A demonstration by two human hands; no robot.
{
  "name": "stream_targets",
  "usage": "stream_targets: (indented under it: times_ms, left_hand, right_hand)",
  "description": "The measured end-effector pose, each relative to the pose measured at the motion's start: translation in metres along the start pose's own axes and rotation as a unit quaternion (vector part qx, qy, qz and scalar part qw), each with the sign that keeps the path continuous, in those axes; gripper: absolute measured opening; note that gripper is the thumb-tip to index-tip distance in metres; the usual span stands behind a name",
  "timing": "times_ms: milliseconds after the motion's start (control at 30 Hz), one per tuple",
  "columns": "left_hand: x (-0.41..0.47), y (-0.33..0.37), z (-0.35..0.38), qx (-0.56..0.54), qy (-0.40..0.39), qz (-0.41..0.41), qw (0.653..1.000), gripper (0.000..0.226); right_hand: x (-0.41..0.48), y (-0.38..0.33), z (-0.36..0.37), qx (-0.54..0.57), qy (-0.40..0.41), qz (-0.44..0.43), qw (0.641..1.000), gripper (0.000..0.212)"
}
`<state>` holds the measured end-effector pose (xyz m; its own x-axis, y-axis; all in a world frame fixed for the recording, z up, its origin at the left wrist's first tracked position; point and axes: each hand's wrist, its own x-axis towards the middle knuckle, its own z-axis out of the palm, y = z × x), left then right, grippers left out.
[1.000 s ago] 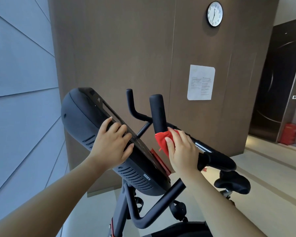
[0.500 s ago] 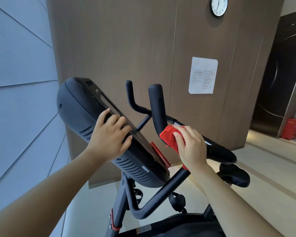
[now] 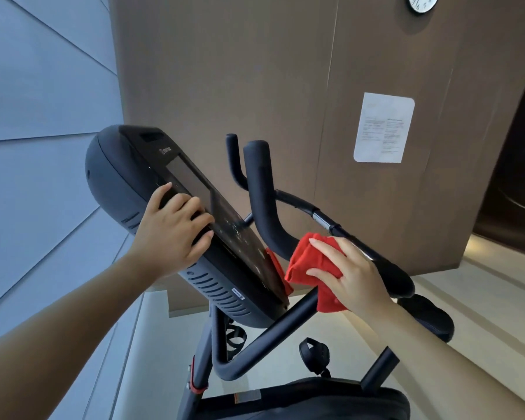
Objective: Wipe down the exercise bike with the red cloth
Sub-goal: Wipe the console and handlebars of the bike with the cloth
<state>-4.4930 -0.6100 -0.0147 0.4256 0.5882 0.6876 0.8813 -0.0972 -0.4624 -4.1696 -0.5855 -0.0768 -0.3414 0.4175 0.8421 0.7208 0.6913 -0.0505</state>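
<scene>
Cloth, red and bunched (image 3: 308, 268) | pressed against black padded handlebar (image 3: 264, 204) of black exercise bike (image 3: 225, 353), just beside lower corner of dark tilted console (image 3: 152, 177) | right hand (image 3: 350, 275) fingers curled round cloth, gripping | left hand (image 3: 172, 230) fingers bent over console edge, clasping it

One head-worn wide-angle view looks forward and down from just behind the exercise bike (image 3: 225, 298), tilted so the walls lean and their lines bow. It sits close: both bare forearms enter from the bottom corners, and the console (image 3: 152, 189) fills the left centre. The brown wall (image 3: 255, 71) stands far ahead, with a clock (image 3: 422, 3) cut by the top edge, a posted sheet (image 3: 384, 127) at far right, and grey panels (image 3: 37, 101) near on the left.
</scene>
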Motion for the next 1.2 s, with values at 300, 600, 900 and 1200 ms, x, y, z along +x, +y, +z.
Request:
stream_targets:
  times_ms: [300,600,900,1200]
  left_hand:
    - [0.003,0.006,-0.006,0.015,-0.004,-0.027,1.000,0.041]
    - [0.004,0.010,-0.001,0.018,0.022,-0.047,0.999,0.039]
    - [0.003,0.012,0.004,0.029,0.039,-0.060,0.997,0.039]
    - [0.003,0.013,0.004,0.032,0.042,-0.061,0.997,0.038]
  right_hand:
    - [0.083,-0.005,-0.015,0.163,0.141,0.036,0.976,0.027]
    - [0.045,-0.006,-0.005,0.146,-0.003,-0.010,0.989,0.035]
    - [0.025,0.001,-0.030,0.077,-0.116,-0.031,0.990,0.050]
    - [0.016,0.007,-0.017,-0.001,-0.077,-0.035,0.996,0.052]
